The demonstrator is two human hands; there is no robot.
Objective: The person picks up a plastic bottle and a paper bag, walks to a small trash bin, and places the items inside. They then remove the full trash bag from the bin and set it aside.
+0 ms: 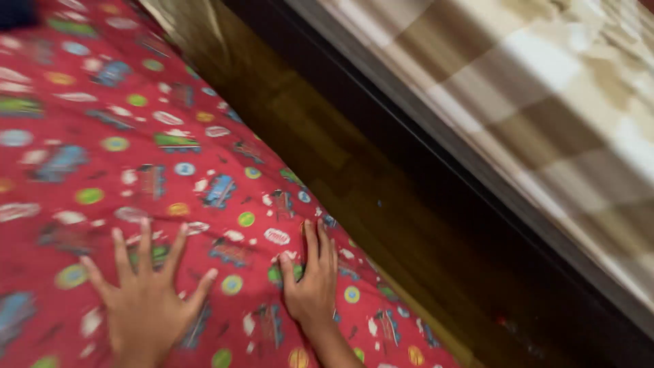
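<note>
- Left hand (145, 300): flat, palm down on the red patterned sheet (102, 150). All five fingers spread wide and straight. Grips nothing, just presses on the fabric.
- Right hand (312, 283): also palm down on the same sheet, just beside its right edge. Fingers held together, slightly curved, thumb out to the left. Can't tell whether the fingertips pinch any cloth; looks like plain contact.
- Hands are apart, a strip of sheet between them, both in the lower part of the view.
- Sheet: red with small cartoon prints and round coloured badges, covers the whole left half of the view, runs diagonally from top left to bottom centre. Frame is motion-blurred, print detail unreadable.
- Right of the sheet's edge: dark wooden floor (354, 177), in shadow.
- Beyond the floor strip: a beige-and-cream checked surface (545, 102) with a dark edge along its near side, upper right. Too blurred to say what it is.
</note>
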